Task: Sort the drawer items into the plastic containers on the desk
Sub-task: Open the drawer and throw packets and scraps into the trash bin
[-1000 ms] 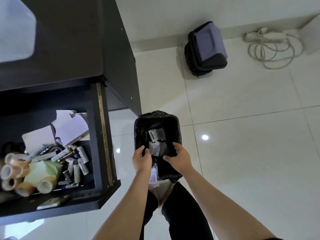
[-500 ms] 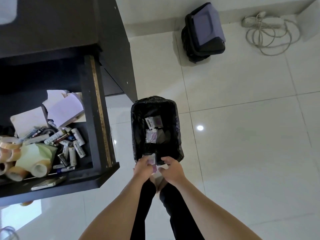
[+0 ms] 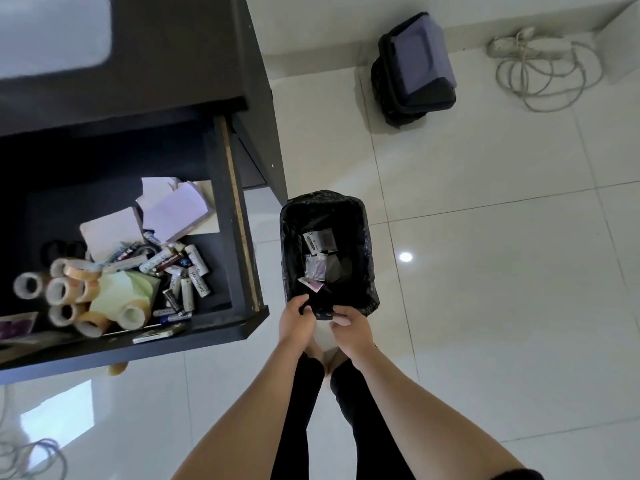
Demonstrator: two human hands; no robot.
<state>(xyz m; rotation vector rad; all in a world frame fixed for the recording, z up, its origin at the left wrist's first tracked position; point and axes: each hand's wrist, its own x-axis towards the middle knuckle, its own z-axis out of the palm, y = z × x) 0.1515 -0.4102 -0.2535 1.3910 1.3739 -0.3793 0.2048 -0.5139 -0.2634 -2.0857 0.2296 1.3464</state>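
The open dark drawer (image 3: 242, 244) at left holds several tape rolls (image 3: 65, 292), loose batteries (image 3: 187, 271), green sticky notes (image 3: 128, 289) and white paper pads (image 3: 173, 209). A black bin (image 3: 363, 244) lined with a black bag stands on the floor beside it, with small plastic packets (image 3: 318, 240) inside. A pink and white packet (image 3: 311, 285) lies loose near the bin's front. My left hand (image 3: 294, 320) and right hand (image 3: 351, 325) are both at the bin's near rim, fingers curled on the black liner edge (image 3: 323, 311).
The dark desk (image 3: 173, 46) rises above the drawer. A black and purple case (image 3: 415, 64) and a white power strip with coiled cable (image 3: 540, 64) lie on the tiled floor at the back. A flat silver device (image 3: 159, 332) rests on the drawer's front edge.
The small packet pinched between my hands half a second ago now lies inside the bin. Both hands have settled on the bin's near rim, and the view has tilted slightly.
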